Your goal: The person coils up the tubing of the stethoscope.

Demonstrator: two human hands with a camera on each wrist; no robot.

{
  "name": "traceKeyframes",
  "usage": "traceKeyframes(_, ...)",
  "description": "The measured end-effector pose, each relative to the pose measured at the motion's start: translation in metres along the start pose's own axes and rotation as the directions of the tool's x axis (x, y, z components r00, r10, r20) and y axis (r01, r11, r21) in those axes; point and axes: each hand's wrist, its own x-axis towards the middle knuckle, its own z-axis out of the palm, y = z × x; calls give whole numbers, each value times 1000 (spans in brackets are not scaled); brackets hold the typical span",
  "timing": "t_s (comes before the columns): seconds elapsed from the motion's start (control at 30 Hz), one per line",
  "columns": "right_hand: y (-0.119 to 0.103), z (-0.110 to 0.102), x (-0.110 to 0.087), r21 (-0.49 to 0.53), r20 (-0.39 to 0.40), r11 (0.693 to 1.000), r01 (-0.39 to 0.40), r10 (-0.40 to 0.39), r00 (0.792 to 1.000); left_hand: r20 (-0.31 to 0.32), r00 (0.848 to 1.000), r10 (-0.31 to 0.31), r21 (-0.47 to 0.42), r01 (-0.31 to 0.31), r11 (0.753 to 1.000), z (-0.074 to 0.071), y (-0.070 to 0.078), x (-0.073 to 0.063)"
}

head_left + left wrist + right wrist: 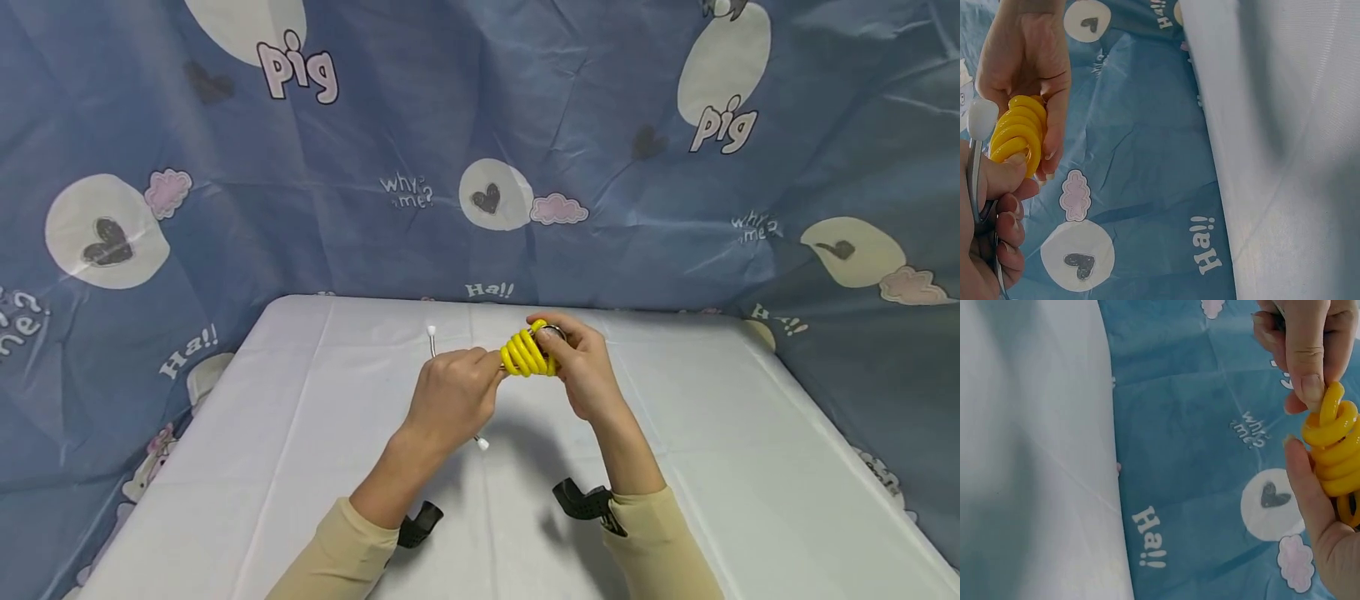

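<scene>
A glossy yellow coiled cord is held up over the table between both hands. My left hand grips a thin metal rod with white end caps sticking out on either side of the fist. Its thumb and fingertips pinch the near end of the coil. On the other side, my right hand holds the coil between thumb and fingers, the thumb at a shiny round metal part. In the right wrist view, the coil's loops lie against the right fingers. Fingers hide much of the rod.
Below the hands is a table with a white cloth. A blue printed curtain hangs behind it and along its sides. Black camera mounts sit at both wrists, under beige sleeves.
</scene>
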Motion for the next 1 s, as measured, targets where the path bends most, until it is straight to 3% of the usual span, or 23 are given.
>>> traceKeyframes(0.27,2,5,3,-38,-63,995,88,-90,994,-13,1000,-10,7,10,1000,-1,-1,2)
traceKeyframes(0.57,0,-9,2,-84,15,996,-18,19,1000,12,999,-31,-20,32,999,0,0,-1)
traceKeyframes(0.73,-3,-13,1,-205,-20,978,-39,36,999,5,999,-34,-18,34,999,1,-2,-1)
traceKeyframes(1.0,-4,-12,-1,-383,-139,917,-111,62,988,55,997,-49,-7,49,999,3,-4,-4)
